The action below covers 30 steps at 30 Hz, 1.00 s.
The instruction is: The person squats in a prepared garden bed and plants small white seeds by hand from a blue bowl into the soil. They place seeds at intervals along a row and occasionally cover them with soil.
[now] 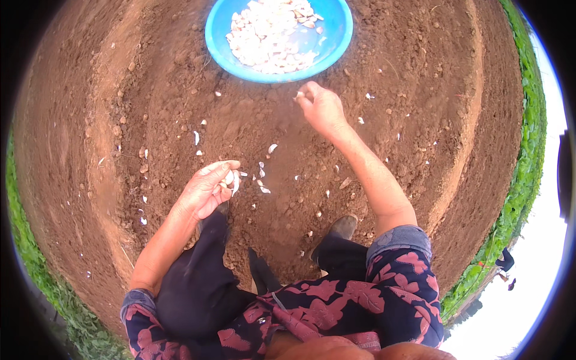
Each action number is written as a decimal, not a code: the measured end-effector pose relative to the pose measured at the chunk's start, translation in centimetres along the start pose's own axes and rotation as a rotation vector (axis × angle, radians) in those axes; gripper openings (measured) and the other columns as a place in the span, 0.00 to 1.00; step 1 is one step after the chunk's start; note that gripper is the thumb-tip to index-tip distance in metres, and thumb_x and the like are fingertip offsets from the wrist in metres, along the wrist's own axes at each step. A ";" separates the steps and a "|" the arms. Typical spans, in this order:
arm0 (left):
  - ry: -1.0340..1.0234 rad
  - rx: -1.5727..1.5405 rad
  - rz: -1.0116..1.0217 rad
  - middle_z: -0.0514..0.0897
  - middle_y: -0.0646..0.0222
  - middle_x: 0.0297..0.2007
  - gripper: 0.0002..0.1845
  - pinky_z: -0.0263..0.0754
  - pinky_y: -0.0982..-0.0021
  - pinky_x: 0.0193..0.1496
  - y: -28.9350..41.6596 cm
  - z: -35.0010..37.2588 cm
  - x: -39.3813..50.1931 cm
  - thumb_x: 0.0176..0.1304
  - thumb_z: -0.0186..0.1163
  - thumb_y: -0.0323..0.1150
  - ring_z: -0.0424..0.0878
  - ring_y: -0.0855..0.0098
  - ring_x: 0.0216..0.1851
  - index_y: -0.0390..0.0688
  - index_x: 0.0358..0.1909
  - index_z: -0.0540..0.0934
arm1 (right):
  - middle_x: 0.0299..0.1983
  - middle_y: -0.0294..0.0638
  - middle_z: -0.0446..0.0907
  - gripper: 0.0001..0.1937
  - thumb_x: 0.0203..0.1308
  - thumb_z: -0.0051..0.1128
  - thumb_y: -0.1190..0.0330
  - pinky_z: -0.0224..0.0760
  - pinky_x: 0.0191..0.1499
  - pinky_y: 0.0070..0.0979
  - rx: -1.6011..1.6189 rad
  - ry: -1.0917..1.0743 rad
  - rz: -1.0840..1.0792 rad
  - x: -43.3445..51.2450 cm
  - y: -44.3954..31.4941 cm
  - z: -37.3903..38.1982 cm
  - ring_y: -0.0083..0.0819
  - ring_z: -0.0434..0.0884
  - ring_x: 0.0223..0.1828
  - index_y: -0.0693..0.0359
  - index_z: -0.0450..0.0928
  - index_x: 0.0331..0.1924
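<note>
Several garlic cloves (231, 179) rest in my left hand (207, 186), its fingers curled around them above the soil near my left knee. My right hand (321, 105) reaches forward over the ground, just below the rim of a blue plastic basin (330, 60). A small pale piece, probably a garlic clove (299, 95), is pinched between its thumb and fingers. Inside the basin lies a heap of garlic cloves (265, 40), partly washed out by glare. Loose cloves are scattered on the soil between my hands, among them a larger white one (272, 148).
Brown tilled soil (288, 117) surrounds me, with shallow furrows (465, 130) on both sides. More cloves lie in loose rows left and right, such as one (196, 137). My boot (344, 226) stands on the soil. Green plants (517, 180) border the plot.
</note>
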<state>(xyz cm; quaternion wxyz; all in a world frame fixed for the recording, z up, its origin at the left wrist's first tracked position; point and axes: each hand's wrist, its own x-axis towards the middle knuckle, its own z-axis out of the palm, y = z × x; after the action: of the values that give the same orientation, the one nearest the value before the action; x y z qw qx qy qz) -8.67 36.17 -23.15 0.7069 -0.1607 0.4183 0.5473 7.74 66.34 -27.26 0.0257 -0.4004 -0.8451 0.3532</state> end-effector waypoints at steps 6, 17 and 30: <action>0.074 0.011 -0.050 0.87 0.62 0.41 0.16 0.84 0.80 0.34 -0.2 -0.7 0.1 0.77 0.57 0.34 0.87 0.73 0.39 0.34 0.57 0.79 | 0.40 0.49 0.87 0.13 0.66 0.59 0.59 0.78 0.50 0.45 -0.245 0.052 0.080 5.9 4.1 -0.9 0.50 0.86 0.45 0.52 0.83 0.51; 0.175 -0.035 -0.080 0.86 0.60 0.42 0.16 0.86 0.77 0.33 -0.1 -1.4 0.8 0.76 0.58 0.32 0.88 0.71 0.39 0.34 0.58 0.78 | 0.44 0.44 0.87 0.15 0.66 0.58 0.54 0.76 0.55 0.44 -0.214 0.141 0.107 6.7 6.6 0.7 0.48 0.85 0.49 0.52 0.84 0.49; 0.046 -0.112 -0.023 0.85 0.56 0.48 0.23 0.87 0.65 0.50 0.1 0.6 2.7 0.80 0.51 0.45 0.86 0.62 0.49 0.33 0.57 0.78 | 0.48 0.37 0.86 0.12 0.65 0.55 0.65 0.76 0.54 0.36 -0.634 -0.012 0.118 10.1 4.3 3.9 0.35 0.85 0.53 0.51 0.86 0.49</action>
<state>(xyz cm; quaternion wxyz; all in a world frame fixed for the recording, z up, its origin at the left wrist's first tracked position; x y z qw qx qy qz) -8.41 38.34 -24.88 0.6933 -0.2173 0.4011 0.5579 2.41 72.98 -35.24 -0.1258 -0.4345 -0.8887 0.0755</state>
